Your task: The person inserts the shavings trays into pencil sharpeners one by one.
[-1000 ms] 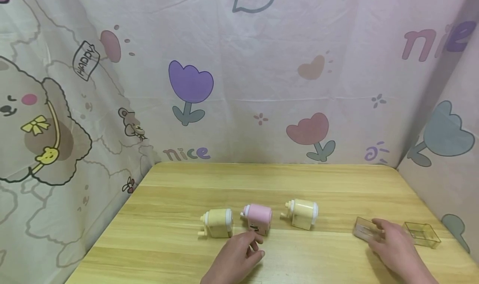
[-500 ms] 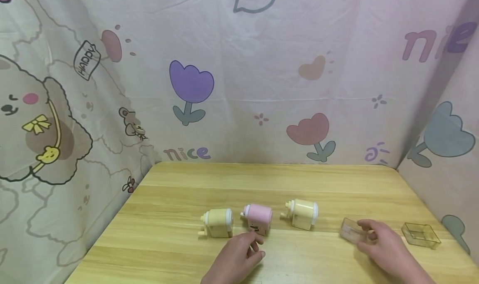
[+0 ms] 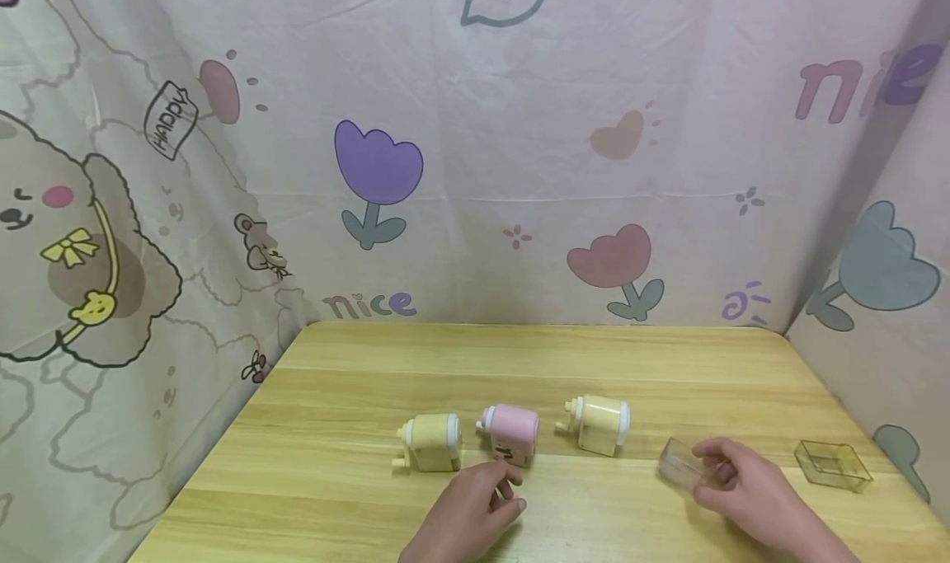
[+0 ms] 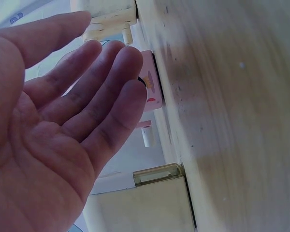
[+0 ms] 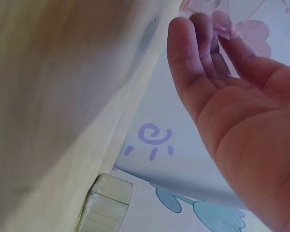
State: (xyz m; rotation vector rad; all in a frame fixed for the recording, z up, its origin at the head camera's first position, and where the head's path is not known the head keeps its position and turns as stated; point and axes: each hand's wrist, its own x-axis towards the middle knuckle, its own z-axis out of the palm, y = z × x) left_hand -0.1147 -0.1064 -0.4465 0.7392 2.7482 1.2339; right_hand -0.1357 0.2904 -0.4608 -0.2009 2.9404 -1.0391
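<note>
My right hand (image 3: 750,489) pinches a small clear, pinkish plastic tray (image 3: 671,466) between thumb and fingers, low over the right part of the table. In the right wrist view this tray (image 5: 205,6) shows only partly, at the fingertips. My left hand (image 3: 467,505) holds nothing, its fingers loosely bent in front of a pink crank pencil sharpener (image 3: 514,431). Left of the pink one stands a yellow crank sharpener (image 3: 434,443), and a second yellow sharpener (image 3: 603,424) stands to its right. All three cranks point left in the head view.
An amber see-through tray (image 3: 833,479) lies near the right edge of the wooden table (image 3: 519,357). A printed cloth (image 3: 490,134) hangs behind the table and along both sides.
My right hand has carried the clear tray leftward, away from the amber tray, toward the right yellow sharpener, and the tray's angle has turned slightly. The left hand and the sharpeners have stayed put.
</note>
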